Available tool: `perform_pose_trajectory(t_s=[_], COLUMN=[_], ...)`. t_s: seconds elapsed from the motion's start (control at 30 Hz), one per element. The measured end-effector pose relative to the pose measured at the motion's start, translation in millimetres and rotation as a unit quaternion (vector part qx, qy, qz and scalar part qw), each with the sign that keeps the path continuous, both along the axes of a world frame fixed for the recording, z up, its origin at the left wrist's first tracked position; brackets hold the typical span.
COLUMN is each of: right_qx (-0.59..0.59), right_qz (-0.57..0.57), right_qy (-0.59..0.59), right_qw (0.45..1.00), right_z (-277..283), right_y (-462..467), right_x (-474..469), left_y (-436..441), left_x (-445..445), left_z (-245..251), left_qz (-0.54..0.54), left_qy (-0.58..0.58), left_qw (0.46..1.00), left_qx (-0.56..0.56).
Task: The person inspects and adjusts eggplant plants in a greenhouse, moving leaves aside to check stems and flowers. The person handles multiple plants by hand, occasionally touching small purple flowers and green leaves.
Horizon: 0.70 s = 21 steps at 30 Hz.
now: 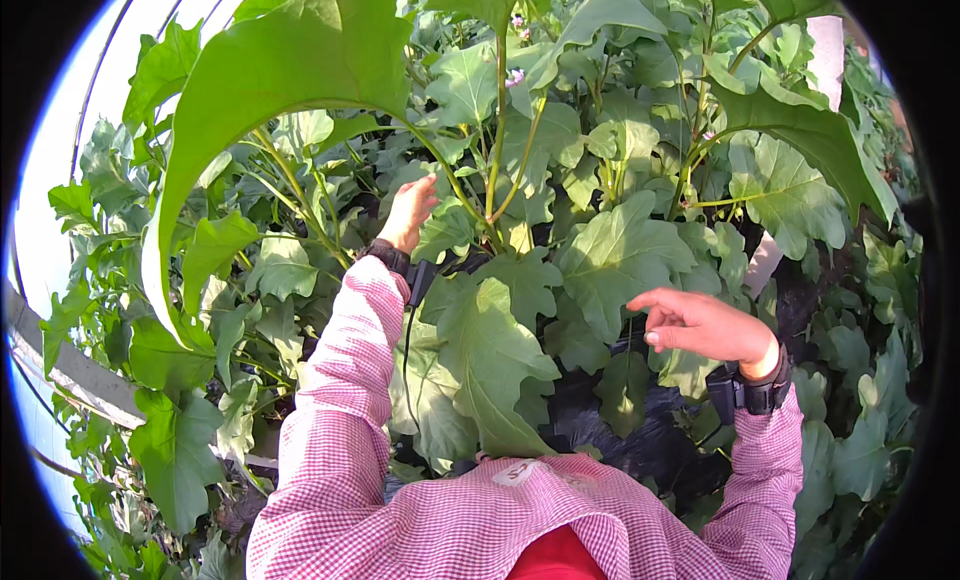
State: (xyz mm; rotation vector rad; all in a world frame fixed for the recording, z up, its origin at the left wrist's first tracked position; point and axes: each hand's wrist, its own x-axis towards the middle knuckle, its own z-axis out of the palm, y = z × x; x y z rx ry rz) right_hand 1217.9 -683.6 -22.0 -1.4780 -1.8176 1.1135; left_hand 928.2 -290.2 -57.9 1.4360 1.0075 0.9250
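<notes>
Leafy eggplant plants with lobed green leaves and small purple flowers (514,77) surround both my hands. My left hand (411,209) reaches in among the foliage, left of a forked green stem (491,197); its fingers are slightly curled, and whether they touch a leaf is unclear. To the right, my right hand (694,329) hovers with its index finger stretched towards the left and nothing seen in it. Below its fingertips hangs a drooping leaf (624,392). A broad leaf (495,370) stands between my forearms. Each wrist carries a black strap with a small device.
A large curved leaf (285,55) arches over the upper left, near the camera. Black plastic sheeting (637,449) covers the ground under the leaves. At the far left are a pale translucent cover with curved ribs and a grey band (82,370). A thin cable runs below my left wrist.
</notes>
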Motion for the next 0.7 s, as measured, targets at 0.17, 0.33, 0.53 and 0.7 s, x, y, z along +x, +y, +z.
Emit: perform_pose_trajectory(t_s=[0.17, 0.33, 0.53, 0.7], right_qx=[0.021, 0.05, 0.159, 0.329], right_qz=[-0.005, -0.019, -0.015, 0.041], right_qy=[-0.007, -0.019, -0.014, 0.179], right_qw=[1.0, 0.998, 0.987, 0.926], right_z=[-4, 13, 58, 117], right_y=[15, 40, 108, 194], right_x=[7, 14, 11, -12], left_y=[38, 44, 44, 32], left_x=[41, 66, 49, 47], left_z=[5, 3, -10, -26], left_qz=[-0.208, -0.331, -0.28, -0.258], left_qy=[0.029, 0.076, 0.013, -0.108], left_qw=[0.972, 0.938, 0.957, 0.959], left_qx=[-0.11, 0.072, 0.072, 0.04])
